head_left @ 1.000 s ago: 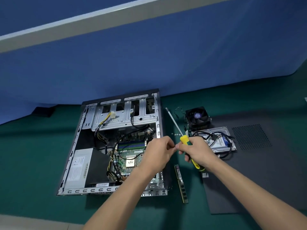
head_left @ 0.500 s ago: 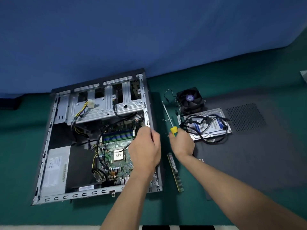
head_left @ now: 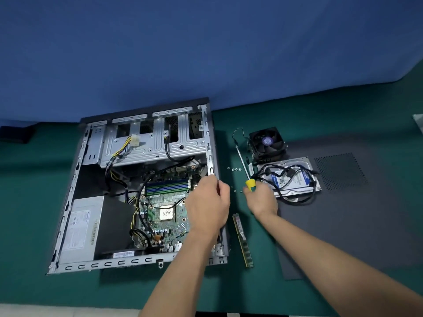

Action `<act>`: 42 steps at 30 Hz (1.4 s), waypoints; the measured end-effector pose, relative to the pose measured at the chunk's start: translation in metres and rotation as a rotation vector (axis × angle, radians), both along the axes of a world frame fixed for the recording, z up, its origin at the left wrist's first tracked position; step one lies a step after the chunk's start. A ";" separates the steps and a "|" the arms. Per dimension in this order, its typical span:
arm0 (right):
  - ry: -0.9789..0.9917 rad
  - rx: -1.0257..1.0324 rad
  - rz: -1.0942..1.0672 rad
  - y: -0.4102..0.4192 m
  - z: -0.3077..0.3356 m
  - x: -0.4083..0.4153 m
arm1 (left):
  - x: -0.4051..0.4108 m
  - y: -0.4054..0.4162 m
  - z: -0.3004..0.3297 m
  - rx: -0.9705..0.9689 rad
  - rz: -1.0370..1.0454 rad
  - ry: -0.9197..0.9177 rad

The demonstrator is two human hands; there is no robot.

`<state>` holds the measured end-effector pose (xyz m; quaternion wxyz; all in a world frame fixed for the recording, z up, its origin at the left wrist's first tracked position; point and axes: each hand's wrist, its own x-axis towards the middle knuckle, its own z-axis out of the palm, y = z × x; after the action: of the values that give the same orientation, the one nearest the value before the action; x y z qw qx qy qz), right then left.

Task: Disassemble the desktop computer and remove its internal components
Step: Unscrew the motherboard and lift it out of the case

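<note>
RAM stick (head_left: 243, 240): loose on the green mat, nearest item; thin, fragile, lift by its edges.
Left hand (head_left: 209, 202): fingers curled at the right rail of the computer case (head_left: 68, 202); what it grips, cannot tell.
Right hand (head_left: 262, 199): grasping the screwdriver (head_left: 246, 172).
Case: open, lying flat left of centre; sheet steel, likely heavy, rims probably sharp (motherboard (head_left: 166, 213) inside is fragile).
Hard drive (head_left: 289, 177), cooler fan (head_left: 266, 143): beyond; open mat further right.
</note>
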<state>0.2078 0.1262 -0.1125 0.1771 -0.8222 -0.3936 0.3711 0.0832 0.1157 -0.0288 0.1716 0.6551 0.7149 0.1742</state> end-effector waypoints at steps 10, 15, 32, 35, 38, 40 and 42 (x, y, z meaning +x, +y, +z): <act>0.344 0.302 0.188 -0.010 0.108 0.001 | -0.031 0.003 0.009 -0.060 0.064 -0.441; 0.076 0.248 0.461 -0.007 0.141 -0.040 | -0.060 0.022 0.020 -0.045 0.188 -0.837; 0.215 0.042 0.107 0.007 0.128 -0.154 | -0.181 0.053 -0.016 -0.481 0.577 -1.231; 0.254 0.250 0.008 0.004 0.132 -0.162 | -0.186 0.052 -0.021 -0.275 0.374 -0.837; 0.021 0.378 0.045 0.006 0.132 -0.172 | -0.185 0.051 -0.027 -0.100 0.176 -0.456; -0.086 0.394 0.095 0.012 0.129 -0.177 | -0.181 0.051 -0.033 -0.204 0.094 -0.291; -0.119 0.384 0.138 0.019 0.122 -0.183 | -0.179 0.051 -0.039 -0.353 0.071 -0.237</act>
<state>0.0253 0.1452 0.0098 0.2812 -0.7650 -0.5221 0.2514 -0.0962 0.1672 -0.0678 0.3604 0.5640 0.7318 0.1281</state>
